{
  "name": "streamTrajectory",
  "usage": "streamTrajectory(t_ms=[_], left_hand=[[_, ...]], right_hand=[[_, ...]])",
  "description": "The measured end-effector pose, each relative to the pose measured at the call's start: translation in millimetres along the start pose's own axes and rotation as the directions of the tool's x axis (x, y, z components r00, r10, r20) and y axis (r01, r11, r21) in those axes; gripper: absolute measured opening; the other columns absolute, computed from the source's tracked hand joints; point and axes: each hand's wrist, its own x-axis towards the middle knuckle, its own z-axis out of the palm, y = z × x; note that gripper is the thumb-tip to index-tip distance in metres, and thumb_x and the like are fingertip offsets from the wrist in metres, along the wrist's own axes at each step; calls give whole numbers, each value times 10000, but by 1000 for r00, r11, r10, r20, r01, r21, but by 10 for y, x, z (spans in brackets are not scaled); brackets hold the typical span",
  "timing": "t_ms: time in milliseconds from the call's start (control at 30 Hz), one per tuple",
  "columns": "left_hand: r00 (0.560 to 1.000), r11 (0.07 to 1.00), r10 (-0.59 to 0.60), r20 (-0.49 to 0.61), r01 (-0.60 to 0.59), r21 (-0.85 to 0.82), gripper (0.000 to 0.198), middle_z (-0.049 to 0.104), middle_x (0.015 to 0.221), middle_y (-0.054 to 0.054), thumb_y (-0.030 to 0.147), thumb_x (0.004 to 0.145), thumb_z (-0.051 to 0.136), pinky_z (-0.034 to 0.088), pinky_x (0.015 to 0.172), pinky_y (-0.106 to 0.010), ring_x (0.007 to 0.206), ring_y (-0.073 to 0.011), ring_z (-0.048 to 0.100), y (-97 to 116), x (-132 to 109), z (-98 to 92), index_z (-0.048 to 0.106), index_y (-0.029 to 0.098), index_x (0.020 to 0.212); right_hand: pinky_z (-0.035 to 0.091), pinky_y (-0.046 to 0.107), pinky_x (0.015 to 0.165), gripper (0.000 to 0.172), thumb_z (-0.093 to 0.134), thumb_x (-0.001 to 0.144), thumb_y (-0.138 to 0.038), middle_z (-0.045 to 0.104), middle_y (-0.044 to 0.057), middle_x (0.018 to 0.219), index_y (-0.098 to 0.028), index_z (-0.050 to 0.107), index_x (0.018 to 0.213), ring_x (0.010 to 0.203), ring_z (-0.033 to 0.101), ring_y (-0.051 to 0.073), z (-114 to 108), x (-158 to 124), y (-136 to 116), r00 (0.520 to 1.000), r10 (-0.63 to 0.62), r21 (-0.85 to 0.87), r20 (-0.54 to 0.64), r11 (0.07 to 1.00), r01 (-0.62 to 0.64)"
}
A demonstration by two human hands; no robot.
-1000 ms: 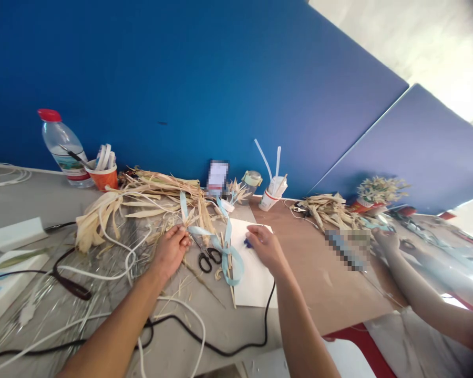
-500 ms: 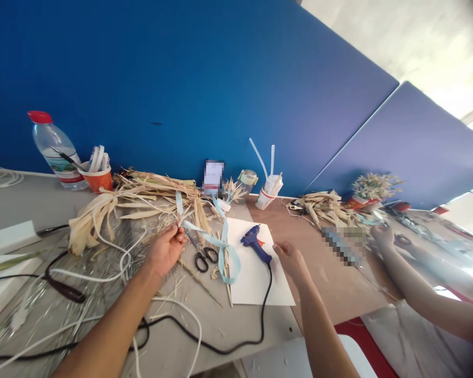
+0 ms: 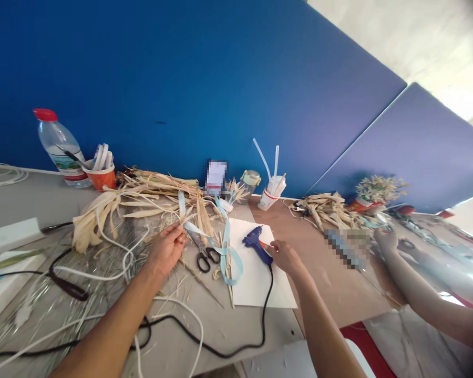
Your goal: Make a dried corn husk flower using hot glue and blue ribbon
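Well left of and behind the white sheet [image 3: 246, 291]: one red-capped bottle [image 3: 65, 152]; beside it, an orange cup [image 3: 102, 178] of white items, apparently set back to free working room. Behind-left of the sheet: dried husks [image 3: 153, 184], heaped, presumably for easy reach. Left of the sheet: left hand [image 3: 166, 249], thumb and fingers pinched tight on light-blue ribbon [image 3: 225, 244] and a pale husk piece [image 3: 186, 216], likely to hold both together; the ribbon's slack loops over the sheet's left edge. Just left of the sheet: scissors [image 3: 208, 258], handles towards the person, perhaps for ready pick-up. On the sheet: blue glue gun [image 3: 256, 242], lying flat, possibly there so drips are caught. Behind the sheet's far-right corner: cup of clear sticks [image 3: 267, 200], upright. At the sheet's right edge: right hand [image 3: 287, 257], fingers bent narrow by the gun's handle; whether they grip it cannot be told. Far right of the sheet: co-worker's hand [image 3: 386, 241], hold unclear.
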Motion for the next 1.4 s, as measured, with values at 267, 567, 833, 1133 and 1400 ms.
streamTrajectory(t_ms=[267,567,833,1133,1400], left_hand=[[1000,998,19,-22,-18,67,180,616,610,-14,83,580,758,391,474,-151,485,-46,468,-39,29,-70,679,111,740],[1000,998,15,2,-15,63,156,588,582,2,129,580,779,385,448,-158,446,-38,428,-30,8,-36,649,112,666],[1000,998,16,-2,-16,64,133,597,581,-6,127,593,768,395,458,-156,455,-40,437,-42,22,-63,665,115,675],[1000,999,-1,-2,1,48,96,593,566,-1,105,628,742,418,464,-169,442,-46,440,-28,3,-37,653,127,654],[1000,1000,3,-10,-3,26,84,591,581,-6,78,649,720,437,478,-187,451,-55,456,-21,-6,-43,648,113,673]], right_hand=[[428,321,703,441,601,753,-439,630,183,1112,-127,603,1064,984,612,304,-38,-90,-290,990,60,-142,124,989,-42],[427,313,730,373,467,797,-217,678,106,939,-175,595,1144,873,625,245,-38,-101,-210,998,-28,182,-62,983,39],[442,310,737,244,601,740,-308,561,-10,775,-197,590,958,714,547,141,-326,-299,-458,866,72,863,-494,162,479],[432,276,625,360,679,737,-331,573,-7,777,-219,633,1075,655,522,127,-52,-572,-1097,944,-299,922,-137,311,232],[454,304,689,275,619,755,-347,602,13,818,-197,602,986,736,553,171,450,-556,-1432,893,-444,834,-76,463,301]])
